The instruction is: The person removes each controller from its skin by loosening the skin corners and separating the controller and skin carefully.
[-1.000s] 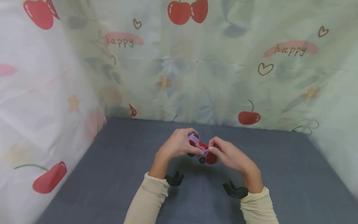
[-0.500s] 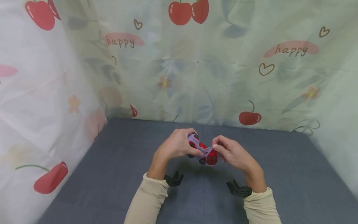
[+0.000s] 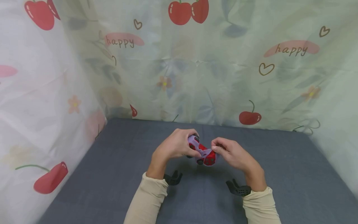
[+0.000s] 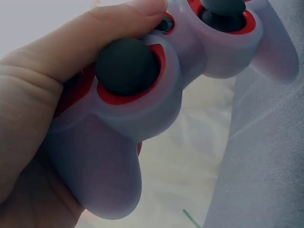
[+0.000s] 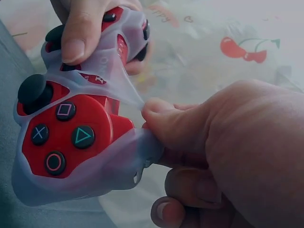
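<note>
Nearest, two cream sleeves (image 3: pixel 145 199) come up from the bottom edge over the grey table (image 3: pixel 293 174), each wrist wearing a black camera mount (image 3: pixel 237 189). Just beyond, both hands meet above the table's middle on a red gamepad (image 3: pixel 205 155) wrapped in a translucent lilac skin (image 5: pixel 114 80). The left hand (image 3: pixel 174 146) is clamped round the pad's left grip, thumb (image 4: pixel 95 42) lying across its face beside a black stick (image 4: pixel 126 66). The right hand (image 3: pixel 233 154) pinches the skin's edge between thumb and forefinger, stretching it off the pad's right side, where the four symbol buttons (image 5: pixel 59 137) lie bare. The pad is held clear of the table. Behind hangs a curtain (image 3: pixel 195 62) printed with cherries and "happy"
</note>
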